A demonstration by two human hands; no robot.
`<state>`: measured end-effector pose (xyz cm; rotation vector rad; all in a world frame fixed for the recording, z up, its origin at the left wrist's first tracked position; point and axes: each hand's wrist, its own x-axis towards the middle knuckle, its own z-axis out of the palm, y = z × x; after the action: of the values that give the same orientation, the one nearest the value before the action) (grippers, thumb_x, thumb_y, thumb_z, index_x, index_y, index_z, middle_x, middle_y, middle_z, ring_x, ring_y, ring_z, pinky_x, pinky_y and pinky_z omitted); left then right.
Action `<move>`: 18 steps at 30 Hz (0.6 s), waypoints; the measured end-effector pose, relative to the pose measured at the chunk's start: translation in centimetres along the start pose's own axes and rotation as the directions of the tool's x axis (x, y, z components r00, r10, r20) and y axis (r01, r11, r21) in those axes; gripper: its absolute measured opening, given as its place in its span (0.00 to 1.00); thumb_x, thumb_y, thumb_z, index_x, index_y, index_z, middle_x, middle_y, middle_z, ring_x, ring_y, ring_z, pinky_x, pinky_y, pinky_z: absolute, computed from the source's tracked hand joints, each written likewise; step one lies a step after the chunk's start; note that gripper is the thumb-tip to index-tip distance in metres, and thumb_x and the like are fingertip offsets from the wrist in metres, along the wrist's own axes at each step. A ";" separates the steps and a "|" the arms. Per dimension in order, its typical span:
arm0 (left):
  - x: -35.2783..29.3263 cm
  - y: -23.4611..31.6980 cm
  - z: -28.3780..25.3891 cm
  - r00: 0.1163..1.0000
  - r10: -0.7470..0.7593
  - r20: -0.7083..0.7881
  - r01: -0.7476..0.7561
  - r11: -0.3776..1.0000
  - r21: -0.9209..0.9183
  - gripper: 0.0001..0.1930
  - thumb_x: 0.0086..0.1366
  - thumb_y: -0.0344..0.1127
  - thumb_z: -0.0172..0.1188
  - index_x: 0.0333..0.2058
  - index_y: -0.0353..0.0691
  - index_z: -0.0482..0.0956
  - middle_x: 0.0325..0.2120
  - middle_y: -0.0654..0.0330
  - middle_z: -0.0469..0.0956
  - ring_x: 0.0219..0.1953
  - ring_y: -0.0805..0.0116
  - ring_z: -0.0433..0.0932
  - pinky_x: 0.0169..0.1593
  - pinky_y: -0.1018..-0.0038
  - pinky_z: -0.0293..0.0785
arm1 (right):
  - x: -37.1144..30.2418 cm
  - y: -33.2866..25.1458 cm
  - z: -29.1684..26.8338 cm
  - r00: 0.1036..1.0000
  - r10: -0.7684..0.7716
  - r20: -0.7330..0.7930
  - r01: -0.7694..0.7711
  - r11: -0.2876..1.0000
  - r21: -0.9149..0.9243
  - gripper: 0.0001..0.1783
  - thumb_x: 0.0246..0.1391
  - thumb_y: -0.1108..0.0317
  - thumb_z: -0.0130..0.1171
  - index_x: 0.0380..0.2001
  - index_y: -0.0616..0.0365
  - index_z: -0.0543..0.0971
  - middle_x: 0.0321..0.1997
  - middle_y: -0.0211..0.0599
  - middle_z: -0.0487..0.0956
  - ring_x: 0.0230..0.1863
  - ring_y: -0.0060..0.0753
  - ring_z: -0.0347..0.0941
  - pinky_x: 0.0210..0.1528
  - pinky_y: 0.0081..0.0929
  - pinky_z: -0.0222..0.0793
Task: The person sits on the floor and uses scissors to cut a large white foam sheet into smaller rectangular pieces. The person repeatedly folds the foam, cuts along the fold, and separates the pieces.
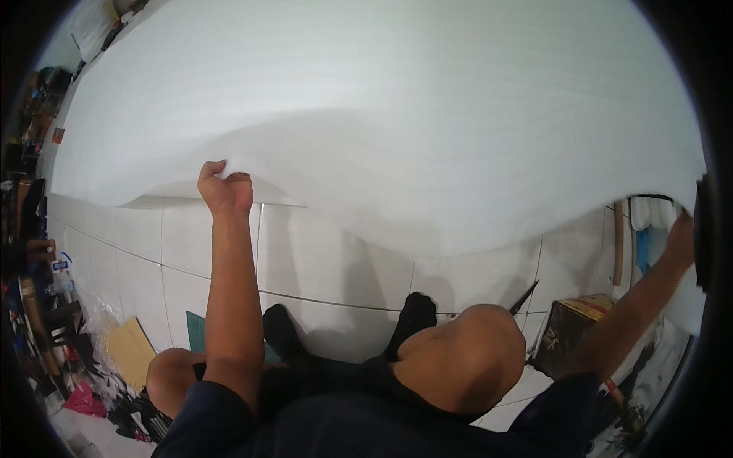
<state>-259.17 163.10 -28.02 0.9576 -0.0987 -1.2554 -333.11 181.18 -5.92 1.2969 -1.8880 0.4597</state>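
Note:
A large white sheet (427, 114) of soft-looking material spreads across the upper part of the view, its near edge lifted in waves above the tiled floor. My left hand (225, 189) pinches that near edge left of the middle, the thumb over the material. Far to the right, my right hand (682, 233) reaches to the sheet's right end, next to a dark edge at the rim of the view. Its fingers are mostly hidden there, so its grip does not show.
White floor tiles (336, 263) lie under the sheet and around my feet in dark socks. On the right stands a worn box (569, 328). At left are a tan board (131, 353), a green board (196, 332), a bottle (62, 275) and heaped clutter. Another person's hand shows at the far left.

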 end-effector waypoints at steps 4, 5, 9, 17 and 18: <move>-0.7 -2.2 0.6 0.997 -0.033 0.064 0.036 0.998 -0.059 0.19 0.50 0.26 0.49 0.43 0.30 0.65 0.42 0.54 0.71 0.45 0.58 0.74 0.51 0.67 0.71 | -11.3 -0.8 6.5 0.913 0.391 0.118 -0.391 0.920 -0.027 0.25 0.54 0.68 0.55 0.56 0.63 0.68 0.50 0.50 0.76 0.45 0.44 0.75 0.50 0.35 0.69; -0.6 -1.9 0.2 0.996 -0.017 0.093 0.023 0.998 -0.057 0.19 0.50 0.27 0.48 0.43 0.29 0.64 0.43 0.53 0.71 0.47 0.57 0.73 0.55 0.65 0.70 | -14.5 -4.5 8.8 0.867 0.476 0.147 -0.495 0.855 0.155 0.23 0.57 0.66 0.51 0.54 0.68 0.68 0.50 0.52 0.75 0.45 0.44 0.74 0.49 0.36 0.70; -0.3 -3.1 -0.3 0.987 -0.032 0.155 0.039 0.998 -0.046 0.18 0.51 0.26 0.48 0.43 0.29 0.67 0.43 0.51 0.71 0.50 0.55 0.71 0.59 0.59 0.67 | -24.3 -9.7 13.7 0.590 0.594 0.547 -0.790 0.566 0.238 0.26 0.58 0.62 0.51 0.51 0.74 0.67 0.52 0.56 0.72 0.47 0.49 0.72 0.50 0.40 0.68; 4.9 -7.4 -4.5 0.996 -0.060 -0.059 0.071 0.975 0.210 0.09 0.50 0.24 0.54 0.33 0.34 0.69 0.29 0.60 0.68 0.30 0.66 0.71 0.34 0.69 0.70 | -31.3 -2.7 22.4 0.015 0.762 0.648 -0.994 -0.057 0.090 0.29 0.55 0.56 0.57 0.52 0.68 0.68 0.43 0.44 0.76 0.39 0.36 0.74 0.32 0.24 0.72; 4.6 -9.4 -4.7 0.992 -0.088 -0.092 0.110 0.956 0.273 0.10 0.50 0.25 0.55 0.33 0.35 0.68 0.28 0.60 0.67 0.29 0.66 0.70 0.32 0.70 0.68 | -30.8 0.9 22.4 0.016 0.764 0.645 -0.976 -0.129 0.177 0.29 0.55 0.55 0.57 0.52 0.67 0.68 0.43 0.42 0.76 0.39 0.36 0.73 0.33 0.22 0.72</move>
<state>-262.05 161.91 -39.10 1.2670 -0.1701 -1.3163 -337.55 185.61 -43.46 -0.0914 -2.9119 1.8688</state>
